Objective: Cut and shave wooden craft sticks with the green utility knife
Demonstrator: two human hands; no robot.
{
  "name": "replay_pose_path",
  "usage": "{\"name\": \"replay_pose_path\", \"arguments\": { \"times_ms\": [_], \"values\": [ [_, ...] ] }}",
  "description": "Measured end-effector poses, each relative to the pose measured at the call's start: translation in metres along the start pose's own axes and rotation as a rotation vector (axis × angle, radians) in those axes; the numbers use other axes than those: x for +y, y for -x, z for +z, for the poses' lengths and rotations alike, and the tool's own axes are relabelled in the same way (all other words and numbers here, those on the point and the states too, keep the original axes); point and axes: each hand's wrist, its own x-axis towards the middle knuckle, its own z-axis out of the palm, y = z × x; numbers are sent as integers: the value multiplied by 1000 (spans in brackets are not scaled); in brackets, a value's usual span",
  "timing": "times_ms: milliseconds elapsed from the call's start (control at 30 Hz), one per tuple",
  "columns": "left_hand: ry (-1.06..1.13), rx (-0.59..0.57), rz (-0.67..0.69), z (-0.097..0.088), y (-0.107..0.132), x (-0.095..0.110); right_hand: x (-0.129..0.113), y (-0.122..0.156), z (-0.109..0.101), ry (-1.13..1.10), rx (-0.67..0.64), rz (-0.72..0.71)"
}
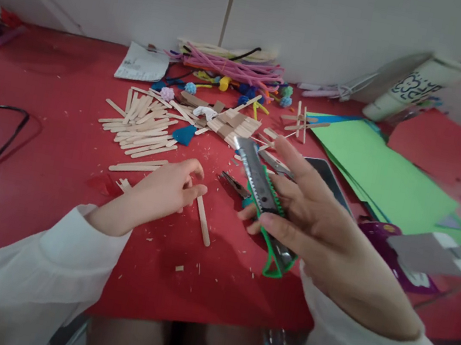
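Your left hand [165, 191] pinches the upper end of the craft stick [204, 224] lying flat on the red table [58, 160] — light, stiff, probably quick to split, best held by its edges — while your right hand [318, 230] loosely clasps the utility knife [263, 193] beside it, blade out.

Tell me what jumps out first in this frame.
The green utility knife with its blade pushed out, held in the right hand at centre, draws the eye first. Just left of it, the left hand has its fingertips at the end of a craft stick lying on the red table. Behind them lies a loose pile of sticks, with pink pipe cleaners by the wall.
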Motion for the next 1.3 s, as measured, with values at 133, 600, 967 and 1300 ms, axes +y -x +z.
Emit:
{"name": "replay_pose_path", "arguments": {
  "times_ms": [133, 600, 967, 1300],
  "values": [
    [-226, 17, 147, -10, 7, 4, -4, 8, 0, -561, -18, 189],
    [-558, -303, 382, 5, 51, -6, 26, 31, 26, -1027, -17, 307],
    [-550, -305, 432, 10, 41, -8, 21, 20, 31, -615, 211, 91],
    [-491, -323, 486, 15, 39, -15, 24, 1, 53, -243, 115, 4]
  ]
}}
